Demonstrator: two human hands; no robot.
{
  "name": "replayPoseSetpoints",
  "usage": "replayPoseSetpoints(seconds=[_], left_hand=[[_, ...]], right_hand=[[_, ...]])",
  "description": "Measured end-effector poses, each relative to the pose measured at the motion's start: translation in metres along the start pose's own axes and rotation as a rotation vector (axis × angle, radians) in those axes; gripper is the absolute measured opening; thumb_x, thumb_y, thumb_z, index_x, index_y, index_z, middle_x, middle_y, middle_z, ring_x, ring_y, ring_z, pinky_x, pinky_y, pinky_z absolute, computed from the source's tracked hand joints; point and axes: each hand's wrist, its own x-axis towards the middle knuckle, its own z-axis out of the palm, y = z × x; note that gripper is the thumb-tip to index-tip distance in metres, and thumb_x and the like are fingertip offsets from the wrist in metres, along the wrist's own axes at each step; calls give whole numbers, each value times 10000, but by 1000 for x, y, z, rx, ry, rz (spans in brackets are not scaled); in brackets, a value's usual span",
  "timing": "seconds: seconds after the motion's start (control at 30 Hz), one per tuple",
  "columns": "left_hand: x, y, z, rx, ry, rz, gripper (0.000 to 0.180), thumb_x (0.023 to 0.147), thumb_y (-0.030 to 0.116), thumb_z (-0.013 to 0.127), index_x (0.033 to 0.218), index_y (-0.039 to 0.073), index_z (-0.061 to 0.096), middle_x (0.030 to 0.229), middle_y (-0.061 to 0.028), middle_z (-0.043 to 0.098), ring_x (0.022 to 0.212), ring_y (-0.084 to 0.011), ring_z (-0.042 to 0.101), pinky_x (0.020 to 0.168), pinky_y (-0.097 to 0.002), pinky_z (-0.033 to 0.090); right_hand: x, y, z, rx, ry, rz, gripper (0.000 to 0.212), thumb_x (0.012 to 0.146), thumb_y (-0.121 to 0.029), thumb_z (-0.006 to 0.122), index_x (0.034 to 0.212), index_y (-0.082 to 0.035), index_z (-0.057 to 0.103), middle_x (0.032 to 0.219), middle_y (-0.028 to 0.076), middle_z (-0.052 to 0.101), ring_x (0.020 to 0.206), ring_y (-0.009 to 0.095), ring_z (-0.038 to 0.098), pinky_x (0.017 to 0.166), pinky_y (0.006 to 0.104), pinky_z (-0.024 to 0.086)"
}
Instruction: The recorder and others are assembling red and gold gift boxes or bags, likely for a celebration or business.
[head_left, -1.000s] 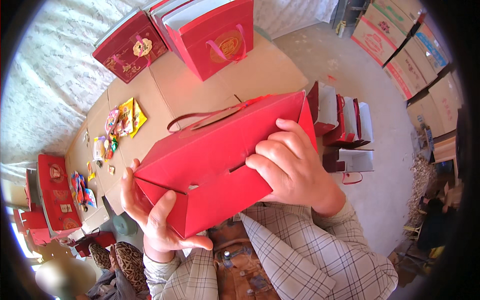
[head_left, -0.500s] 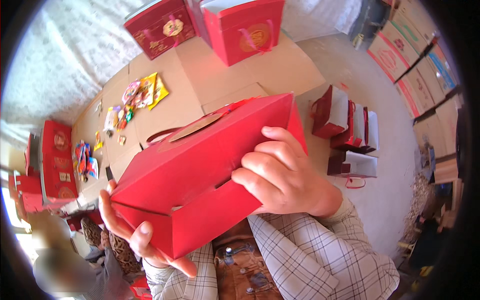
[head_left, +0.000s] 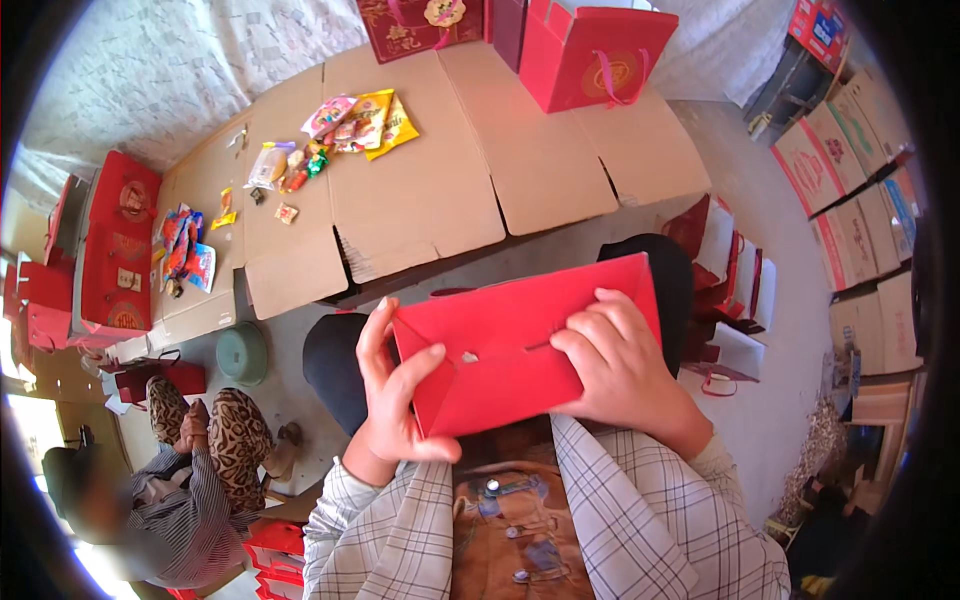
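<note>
**Red box lies lengthwise between two bare hands**

Far to the left of the left fingers, a large red box with round gold emblems [head_left: 125,235] stands at the end of a cardboard-covered table [head_left: 400,240], a heap of red and blue packets [head_left: 178,245] beside it. Below these, a seated person in a striped top and leopard-print trousers [head_left: 190,515] and a round green plastic basin [head_left: 242,355] are also leftward of the fingers. Past the left fingertips, farther across the table, lie shiny yellow packets [head_left: 388,128].

The left hand [head_left: 388,418] has its fingers spread around the left end of a red rectangular paperboard box [head_left: 490,395]: one along the edge, one pressed on the face, one reaching under the lower corner. The box is directly between the two sets of fingers, its long axis running from left to right and rising slightly rightward. Neither hand is nearer; both touch it. The right hand [head_left: 635,378] bends its fingers over the right part of the face, tips near a dark slit; its thumb is hidden, so its placement cannot be told.

Right of the right fingers stand open red boxes with white insides [head_left: 735,352]; farther right, stacked brown cartons [head_left: 868,235].
</note>
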Motion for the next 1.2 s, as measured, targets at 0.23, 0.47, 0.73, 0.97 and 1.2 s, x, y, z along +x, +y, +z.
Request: replayPoseSetpoints(seconds=[0.23, 0.47, 0.73, 0.97, 1.2], left_hand=[[17, -29, 22, -309, -110, -433, 867, 844, 634, 701, 1380, -32, 553, 1379, -247, 544, 1319, -359, 520, 1123, -455, 376], [68, -18, 50, 247, -639, -318, 512, 723, 162, 835, 1198, 51, 678, 1033, -137, 650, 990, -350, 636, 838, -405, 540], [78, -26, 65, 367, -626, -392, 510, 700, 142, 838, 1188, 82, 701, 990, -117, 651, 933, -339, 639, 808, -424, 531], [79, -35, 74, 421, -580, -397, 499, 692, 129, 836, 1172, 93, 706, 977, -112, 660, 926, -338, 644, 803, -426, 532], [83, -39, 70, 360, -610, -404, 500, 700, 109, 827, 1184, 93, 703, 970, -119, 658, 914, -345, 642, 796, -424, 531]], right_hand=[[-26, 31, 55, 32, -138, 26, 607, 646, -436, 853, 1052, -25, 666, 1038, 100, 597, 1035, 295, 567, 1079, 500, 429], [-47, 32, 70, 60, -137, -23, 466, 731, -384, 766, 1016, -31, 662, 999, 89, 608, 1001, 274, 583, 1066, 474, 443], [-40, 53, 80, 108, -278, -73, 434, 716, -371, 742, 978, -34, 660, 941, 75, 586, 928, 243, 572, 918, 396, 486], [-31, 65, 86, 135, -197, -93, 516, 680, -418, 783, 981, -25, 640, 950, 96, 578, 954, 264, 570, 881, 397, 495], [-27, 66, 83, 258, -219, -22, 664, 612, -540, 832, 973, -25, 616, 961, 98, 559, 968, 283, 551, 918, 425, 484]])
